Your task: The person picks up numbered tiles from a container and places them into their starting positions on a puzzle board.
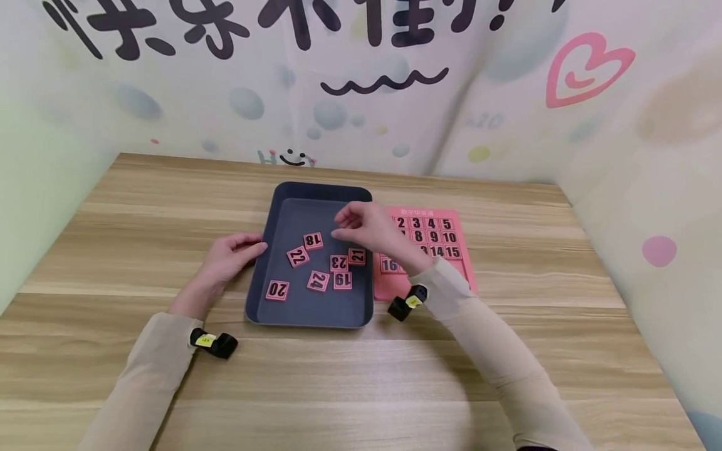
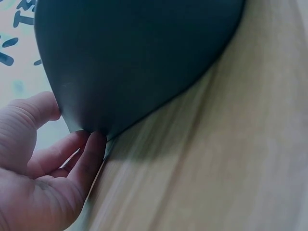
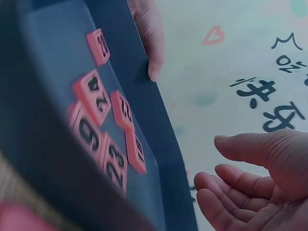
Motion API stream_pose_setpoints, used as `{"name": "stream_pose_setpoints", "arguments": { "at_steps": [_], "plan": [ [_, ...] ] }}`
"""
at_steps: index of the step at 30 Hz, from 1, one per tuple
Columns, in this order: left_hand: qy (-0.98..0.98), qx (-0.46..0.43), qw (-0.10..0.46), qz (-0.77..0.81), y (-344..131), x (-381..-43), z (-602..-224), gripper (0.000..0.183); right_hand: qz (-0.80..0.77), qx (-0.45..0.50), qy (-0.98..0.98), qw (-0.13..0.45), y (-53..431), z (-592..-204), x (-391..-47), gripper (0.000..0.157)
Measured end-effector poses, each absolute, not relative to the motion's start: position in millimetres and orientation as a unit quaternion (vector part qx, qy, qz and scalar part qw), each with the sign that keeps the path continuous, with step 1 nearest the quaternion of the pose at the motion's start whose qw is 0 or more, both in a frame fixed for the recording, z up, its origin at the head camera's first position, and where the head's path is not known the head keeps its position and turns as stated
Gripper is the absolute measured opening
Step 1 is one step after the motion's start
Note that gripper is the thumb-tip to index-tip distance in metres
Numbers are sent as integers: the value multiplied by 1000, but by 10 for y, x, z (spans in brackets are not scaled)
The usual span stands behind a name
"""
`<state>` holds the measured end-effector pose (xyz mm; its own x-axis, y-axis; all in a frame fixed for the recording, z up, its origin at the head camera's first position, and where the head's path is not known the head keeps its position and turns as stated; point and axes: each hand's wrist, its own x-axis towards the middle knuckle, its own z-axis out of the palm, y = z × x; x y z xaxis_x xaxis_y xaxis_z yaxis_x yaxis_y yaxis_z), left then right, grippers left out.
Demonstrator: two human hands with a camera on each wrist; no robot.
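A dark blue-grey tray (image 1: 316, 316) holds several loose pink number tiles, among them tile 18 (image 1: 313, 240), tile 22 (image 1: 298, 255), tile 24 (image 1: 318, 280) and tile 20 (image 1: 277, 290). At the tray's left side my left hand (image 1: 228, 257) grips the edge, thumb at the rim and fingers (image 2: 91, 154) against the outer wall. Over the tray's right part hovers my right hand (image 1: 366, 227); its fingers are loosely curled and hold nothing in the right wrist view. Tile 21 (image 1: 356, 256) lies by the tray's right wall, below this hand.
Right of the tray lies a pink number board (image 1: 465, 272) with rows of tiles, partly hidden beneath my right forearm. Both stand on a wood-grain table (image 1: 338, 388). A white printed wall covering (image 1: 361, 125) rises behind the table, with walls at both sides.
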<state>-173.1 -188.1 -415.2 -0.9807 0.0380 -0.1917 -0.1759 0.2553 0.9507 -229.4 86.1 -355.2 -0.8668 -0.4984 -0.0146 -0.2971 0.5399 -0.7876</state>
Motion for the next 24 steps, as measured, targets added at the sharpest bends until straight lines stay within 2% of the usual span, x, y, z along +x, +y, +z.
{"name": "stream_pose_setpoints", "arguments": {
  "at_steps": [10,24],
  "plan": [
    [788,-40,86,608,-1876,-1744,-4151,48,-482,-191,837,175,563,-3686,-2473,31],
    [793,-39,79,603,-1875,-1732,-4155,45,-482,-119,835,237,394,-3868,-2564,34]
  ]
}}
